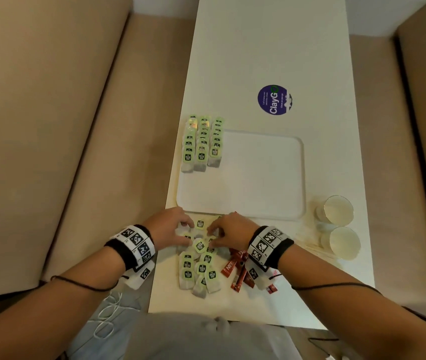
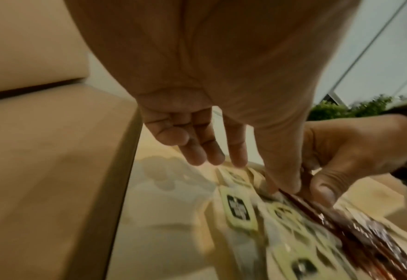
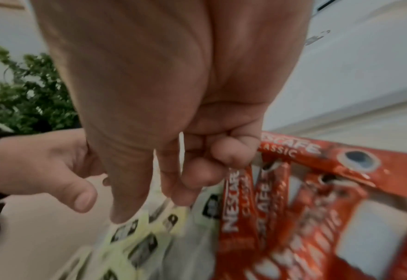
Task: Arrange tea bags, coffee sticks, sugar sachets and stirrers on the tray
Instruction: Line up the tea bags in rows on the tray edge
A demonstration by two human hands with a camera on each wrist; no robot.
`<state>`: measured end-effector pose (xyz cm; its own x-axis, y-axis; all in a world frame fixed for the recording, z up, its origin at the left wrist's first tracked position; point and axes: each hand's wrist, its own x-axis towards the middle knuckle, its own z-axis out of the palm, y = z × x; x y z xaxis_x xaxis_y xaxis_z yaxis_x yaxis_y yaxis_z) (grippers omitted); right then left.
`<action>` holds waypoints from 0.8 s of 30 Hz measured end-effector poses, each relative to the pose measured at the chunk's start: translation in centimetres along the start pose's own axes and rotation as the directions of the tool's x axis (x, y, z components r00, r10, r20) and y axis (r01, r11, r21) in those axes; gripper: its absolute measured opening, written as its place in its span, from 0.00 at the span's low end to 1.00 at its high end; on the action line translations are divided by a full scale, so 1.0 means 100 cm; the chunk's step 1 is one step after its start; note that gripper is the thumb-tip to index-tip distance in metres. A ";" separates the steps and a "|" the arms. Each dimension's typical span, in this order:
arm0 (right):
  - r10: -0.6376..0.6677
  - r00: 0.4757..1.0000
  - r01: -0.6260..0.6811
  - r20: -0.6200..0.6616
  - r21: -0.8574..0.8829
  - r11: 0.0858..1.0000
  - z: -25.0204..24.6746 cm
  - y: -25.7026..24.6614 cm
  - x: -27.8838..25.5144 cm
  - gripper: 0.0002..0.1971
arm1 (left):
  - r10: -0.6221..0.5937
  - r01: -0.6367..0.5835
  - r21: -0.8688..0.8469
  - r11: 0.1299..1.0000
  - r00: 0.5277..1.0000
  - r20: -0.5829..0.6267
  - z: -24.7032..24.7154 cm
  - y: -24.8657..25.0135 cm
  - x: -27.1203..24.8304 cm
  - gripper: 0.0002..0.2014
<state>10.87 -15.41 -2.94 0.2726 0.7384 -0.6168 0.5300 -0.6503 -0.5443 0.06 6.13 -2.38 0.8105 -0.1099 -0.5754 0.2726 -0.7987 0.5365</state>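
Note:
A white tray (image 1: 263, 183) lies mid-table, with three neat rows of green-tagged tea bags (image 1: 202, 141) at its far left edge. A loose pile of tea bags (image 1: 199, 267) lies in front of the tray. Both hands hover over the pile's far end. My left hand (image 1: 185, 232) touches the bags with fairly straight fingers (image 2: 209, 151), thumb pressed down. My right hand (image 1: 213, 235) pinches a tea bag (image 3: 147, 219) between thumb and index finger, the other fingers curled. Red coffee sticks (image 1: 235, 272) lie under my right wrist. Thin wooden stirrers (image 1: 313, 247) lie on the right.
Two paper cups (image 1: 336, 209) (image 1: 343, 242) stand right of the tray. A purple round sticker (image 1: 274, 99) marks the table beyond the tray. A white sachet (image 1: 271, 288) lies near the coffee sticks. Beige benches flank the narrow table.

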 end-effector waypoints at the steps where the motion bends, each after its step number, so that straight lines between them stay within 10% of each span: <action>1: -0.003 1.000 0.004 0.008 -0.026 1.000 0.004 0.001 -0.001 0.24 | 0.006 -0.007 0.044 0.999 1.000 0.024 0.003 0.001 -0.001 0.23; 24: -0.024 0.992 -0.014 -0.120 -0.303 0.953 0.034 -0.008 -0.003 0.27 | 0.060 -0.084 0.341 0.936 0.995 0.080 0.028 0.024 0.008 0.23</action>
<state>7.62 -15.72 -4.29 0.3543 0.7700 -0.5306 0.7448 -0.5755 -0.3377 -0.12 2.49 -3.27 0.7815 -0.2042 -0.5895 0.0109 -0.9403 0.3402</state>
